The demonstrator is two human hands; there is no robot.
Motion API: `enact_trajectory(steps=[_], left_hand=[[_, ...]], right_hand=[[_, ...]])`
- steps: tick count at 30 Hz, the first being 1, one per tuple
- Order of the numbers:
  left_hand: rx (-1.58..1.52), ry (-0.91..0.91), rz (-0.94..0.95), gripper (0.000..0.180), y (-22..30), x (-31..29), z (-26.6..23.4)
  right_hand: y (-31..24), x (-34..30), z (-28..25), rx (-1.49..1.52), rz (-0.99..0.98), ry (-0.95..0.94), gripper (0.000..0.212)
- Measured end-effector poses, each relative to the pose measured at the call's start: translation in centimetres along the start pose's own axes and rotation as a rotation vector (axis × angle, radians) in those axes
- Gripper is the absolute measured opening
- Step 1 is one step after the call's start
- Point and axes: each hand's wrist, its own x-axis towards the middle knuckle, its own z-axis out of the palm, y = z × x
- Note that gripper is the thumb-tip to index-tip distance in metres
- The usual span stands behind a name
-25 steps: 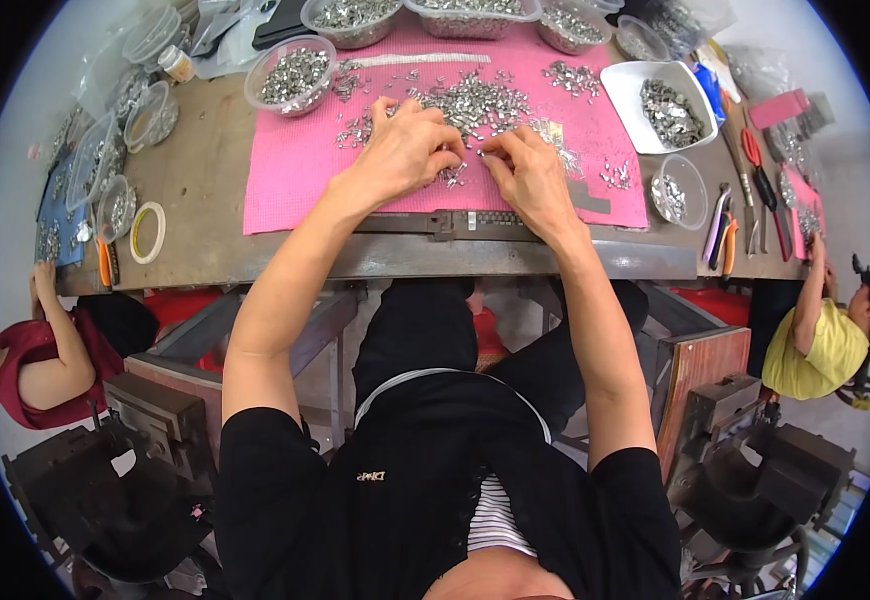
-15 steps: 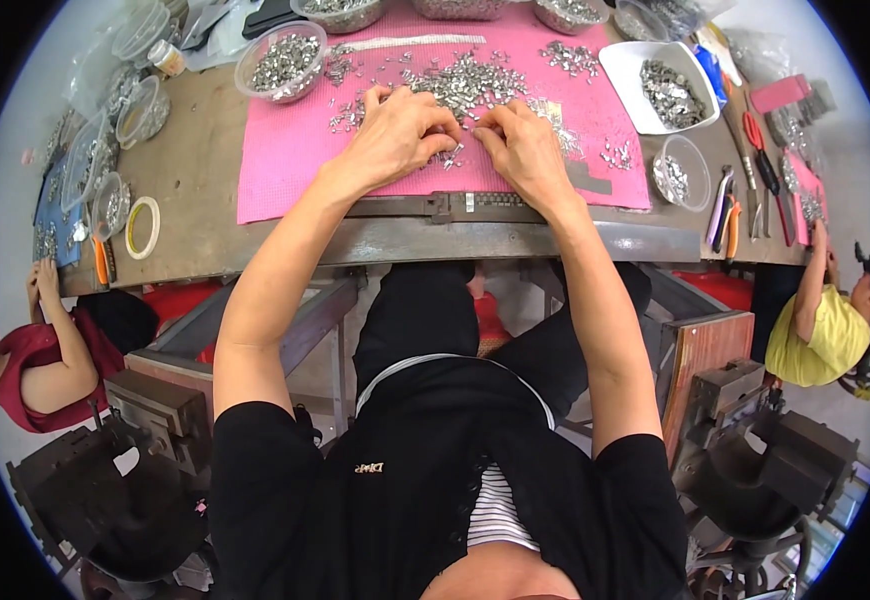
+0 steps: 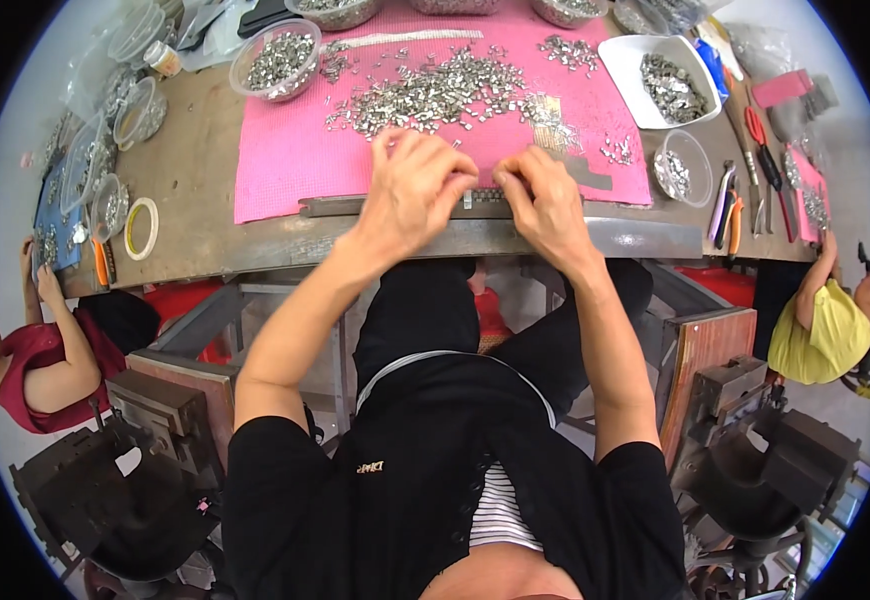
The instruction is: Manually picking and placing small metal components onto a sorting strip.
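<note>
My left hand [image 3: 410, 190] is pinched, thumb against fingertips, over a dark metal bar fixture [image 3: 330, 206] at the front edge of the pink mat [image 3: 280, 160]. Close by on the right, my right hand [image 3: 545, 203] makes a similar pinch above the same fixture. Whatever either pinch holds is too small or hidden to make out. A bright piece [image 3: 468, 200] shows in the fixture between the hands. Just beyond them spreads a loose pile of small silvery metal pieces [image 3: 445, 88].
Around the mat stand a clear round tub [image 3: 245, 80] of metal pieces, a white tray [image 3: 623, 85] and a small clear cup [image 3: 700, 190]. Pliers [image 3: 733, 225] and red-handled cutters [image 3: 755, 128] lie right, a tape roll [image 3: 131, 228] left. Two people work at either side.
Both hands have drawn back toward me from the pile to the metal bar fixture. More of the pile is now uncovered.
</note>
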Motion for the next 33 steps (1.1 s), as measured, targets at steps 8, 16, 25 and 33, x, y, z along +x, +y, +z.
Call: enact_trajectory(steps=[8,16,25,33], left_hand=[[0.050,0.087,-0.024,0.016,1.4,-1.6,2.3],[0.006,0.085,-0.005,0.016,1.5,-1.8,1.9],[-0.010,0.118,-0.063,0.013,1.5,-1.3,1.4],[0.313,0.104,-0.161,0.011,-4.4,2.7,-0.1]], right_hand=[[-0.1,-1.5,1.0,-0.044,-0.036,0.054,0.008],[0.0,-2.0,1.4,-0.048,-0.123,0.143,0.009],[1.4,0.7,-0.3,-0.094,-0.165,0.061,0.016],[5.0,6.9,1.1,-0.157,-0.225,-0.036,0.018]])
